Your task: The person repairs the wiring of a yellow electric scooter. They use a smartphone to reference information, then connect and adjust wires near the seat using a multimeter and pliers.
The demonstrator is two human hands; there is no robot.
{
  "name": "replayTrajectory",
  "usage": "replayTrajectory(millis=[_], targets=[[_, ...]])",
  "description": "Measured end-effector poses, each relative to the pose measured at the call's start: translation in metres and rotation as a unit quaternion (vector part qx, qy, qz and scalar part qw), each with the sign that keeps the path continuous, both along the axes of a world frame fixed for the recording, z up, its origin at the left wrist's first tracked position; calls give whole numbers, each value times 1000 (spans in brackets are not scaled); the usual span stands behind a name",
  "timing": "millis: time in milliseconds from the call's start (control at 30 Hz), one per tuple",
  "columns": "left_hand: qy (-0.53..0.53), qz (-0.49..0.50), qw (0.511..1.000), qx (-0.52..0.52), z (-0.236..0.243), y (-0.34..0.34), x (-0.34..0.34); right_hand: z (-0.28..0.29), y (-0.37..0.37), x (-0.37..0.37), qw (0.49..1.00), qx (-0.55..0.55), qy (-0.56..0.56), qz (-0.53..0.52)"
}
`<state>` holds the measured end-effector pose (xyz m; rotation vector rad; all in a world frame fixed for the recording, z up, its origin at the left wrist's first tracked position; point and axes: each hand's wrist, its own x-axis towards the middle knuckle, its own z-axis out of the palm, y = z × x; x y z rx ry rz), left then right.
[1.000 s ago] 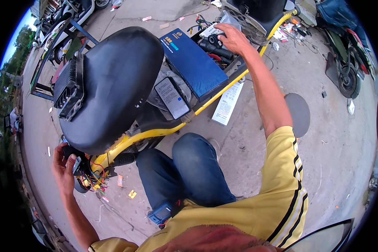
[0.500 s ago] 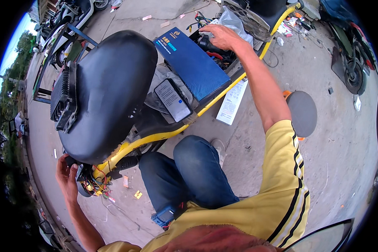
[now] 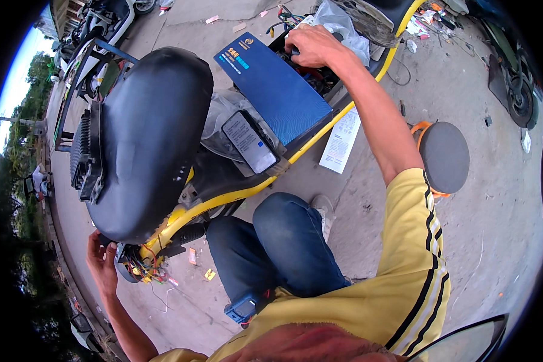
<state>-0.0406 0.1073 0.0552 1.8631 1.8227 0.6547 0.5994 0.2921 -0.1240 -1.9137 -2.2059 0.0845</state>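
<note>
My right hand [image 3: 312, 47] reaches into an open compartment of parts and cables beside a blue box [image 3: 271, 90], fingers curled over something dark that I cannot make out. My left hand [image 3: 102, 262] grips a black component [image 3: 107, 241] under the rear of the black seat [image 3: 151, 133], next to bundled colored wires [image 3: 145, 265]. A finned metal unit [image 3: 87, 151] rests on the seat's left side. A phone [image 3: 248, 140] with a lit screen lies on clear plastic near the blue box. A yellow frame [image 3: 317, 139] runs along the near side of the vehicle.
A round grey stool [image 3: 443, 158] stands at right, near a white carton [image 3: 339, 139] below the frame. Scooters [image 3: 513, 90] are parked at right and top left. Litter [image 3: 419, 24] lies on the concrete. A blue handheld device [image 3: 244, 308] sits at my lap.
My right hand has shifted left within the compartment and curled its fingers. My left hand has moved slightly right and down. The whole view has shifted a little.
</note>
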Motion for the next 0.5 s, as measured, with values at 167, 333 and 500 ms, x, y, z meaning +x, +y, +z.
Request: replayTrajectory(millis=[167,333,500], targets=[[-2,-10,1000,-2,0,3,1,-9,8,2,1000,6,20,-22],[9,-32,999,0,0,1,-4,-6,3,5,999,36,39,3],[-12,-4,1000,1,-3,-1,-3,-10,2,7,996,54,57,-34]])
